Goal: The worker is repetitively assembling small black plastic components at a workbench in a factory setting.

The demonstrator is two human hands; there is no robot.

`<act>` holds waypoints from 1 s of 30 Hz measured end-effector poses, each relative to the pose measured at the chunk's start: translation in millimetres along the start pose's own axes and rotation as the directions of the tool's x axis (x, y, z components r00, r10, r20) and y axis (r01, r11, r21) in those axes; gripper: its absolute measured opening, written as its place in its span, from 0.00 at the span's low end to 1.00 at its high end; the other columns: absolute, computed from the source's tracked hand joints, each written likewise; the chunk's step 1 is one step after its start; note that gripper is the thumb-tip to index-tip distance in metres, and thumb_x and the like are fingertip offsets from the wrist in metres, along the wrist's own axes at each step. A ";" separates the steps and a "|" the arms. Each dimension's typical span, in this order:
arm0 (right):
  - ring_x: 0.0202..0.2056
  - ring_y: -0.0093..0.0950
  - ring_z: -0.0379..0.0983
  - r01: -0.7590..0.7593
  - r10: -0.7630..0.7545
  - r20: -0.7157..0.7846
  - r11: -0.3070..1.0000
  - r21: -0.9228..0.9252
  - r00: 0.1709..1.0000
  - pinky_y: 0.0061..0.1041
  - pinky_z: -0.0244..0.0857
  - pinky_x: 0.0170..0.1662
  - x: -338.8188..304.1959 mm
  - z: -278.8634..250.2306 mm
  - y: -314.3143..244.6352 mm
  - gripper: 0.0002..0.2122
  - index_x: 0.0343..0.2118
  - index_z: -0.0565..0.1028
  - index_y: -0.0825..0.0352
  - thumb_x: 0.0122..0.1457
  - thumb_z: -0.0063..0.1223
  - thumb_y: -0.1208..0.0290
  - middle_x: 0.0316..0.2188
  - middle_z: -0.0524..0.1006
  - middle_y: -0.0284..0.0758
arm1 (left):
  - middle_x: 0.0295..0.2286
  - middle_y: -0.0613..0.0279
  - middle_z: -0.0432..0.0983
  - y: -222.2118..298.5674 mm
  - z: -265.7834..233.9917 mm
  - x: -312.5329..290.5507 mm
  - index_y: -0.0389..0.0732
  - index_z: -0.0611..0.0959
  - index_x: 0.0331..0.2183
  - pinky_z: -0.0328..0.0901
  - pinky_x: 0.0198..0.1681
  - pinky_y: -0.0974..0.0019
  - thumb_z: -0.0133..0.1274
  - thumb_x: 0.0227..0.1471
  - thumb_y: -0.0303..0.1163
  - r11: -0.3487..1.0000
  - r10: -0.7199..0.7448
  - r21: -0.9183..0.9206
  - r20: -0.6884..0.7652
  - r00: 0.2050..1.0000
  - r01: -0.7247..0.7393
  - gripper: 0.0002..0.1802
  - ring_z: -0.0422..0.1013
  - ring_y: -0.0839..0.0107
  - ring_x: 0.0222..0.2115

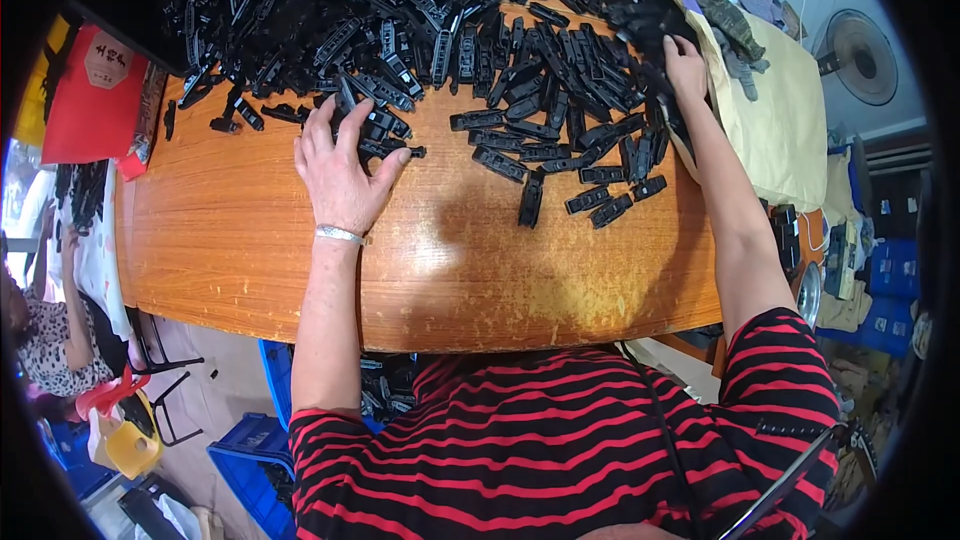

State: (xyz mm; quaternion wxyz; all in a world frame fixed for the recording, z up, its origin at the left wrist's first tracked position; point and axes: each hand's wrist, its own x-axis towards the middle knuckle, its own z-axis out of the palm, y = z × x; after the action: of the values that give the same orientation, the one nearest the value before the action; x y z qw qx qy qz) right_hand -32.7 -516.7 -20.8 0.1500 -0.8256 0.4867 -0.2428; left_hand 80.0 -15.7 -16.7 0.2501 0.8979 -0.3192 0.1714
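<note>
We've got a wooden table [220, 240], big heap of black plastic parts [300, 5] across its far side, pale yellow cloth [780, 140] along the right edge, looser spread of parts [545, 153] right of centre. Right hand [685, 68] sits beside the cloth, fingertips lost among dark stuff — can't tell its grip. Left hand [342, 180] has fingers spread apart over a few pieces [388, 124] at the heap's near edge. We'd keep that palm low, few at once — they look snag-prone.
</note>
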 end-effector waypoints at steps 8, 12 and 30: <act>0.56 0.42 0.64 0.291 -0.286 -0.057 0.943 0.161 0.957 0.39 0.57 0.58 -47.1 33.5 -49.4 0.21 0.49 0.77 0.49 0.54 0.51 0.47 0.57 0.66 0.39 | 0.53 0.48 0.61 -0.1 3.6 1.2 0.52 0.73 0.52 0.45 0.60 0.44 0.63 0.40 0.54 1.000 0.021 -0.003 -0.022 1.000 -0.021 0.38 0.55 0.51 0.57; 0.59 0.43 0.60 0.358 -0.383 0.025 0.883 0.303 0.924 0.38 0.55 0.60 -69.5 47.2 -82.7 0.23 0.51 0.75 0.52 0.56 0.49 0.46 0.59 0.63 0.41 | 0.53 0.48 0.61 -0.2 4.8 0.8 0.52 0.74 0.52 0.45 0.60 0.43 0.63 0.40 0.54 1.000 0.027 -0.012 -0.031 0.999 -0.027 0.38 0.55 0.51 0.57; 0.33 0.34 0.72 0.837 -0.913 0.265 0.394 0.379 0.310 0.31 0.68 0.34 -253.3 -78.4 -141.4 0.10 0.29 0.77 0.64 0.47 0.64 0.65 0.28 0.73 0.34 | 0.56 0.53 0.58 25.8 -21.9 -35.8 0.52 0.70 0.55 0.45 0.61 0.40 0.70 0.30 0.49 0.997 0.076 -0.041 0.151 0.986 -0.070 0.48 0.52 0.50 0.59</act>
State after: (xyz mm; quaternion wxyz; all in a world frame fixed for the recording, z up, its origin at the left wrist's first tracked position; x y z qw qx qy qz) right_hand -75.6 -227.5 48.7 0.1672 -0.9703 -0.1111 -0.1350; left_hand 33.3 -3.3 -6.8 0.2345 0.8915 -0.3731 0.1053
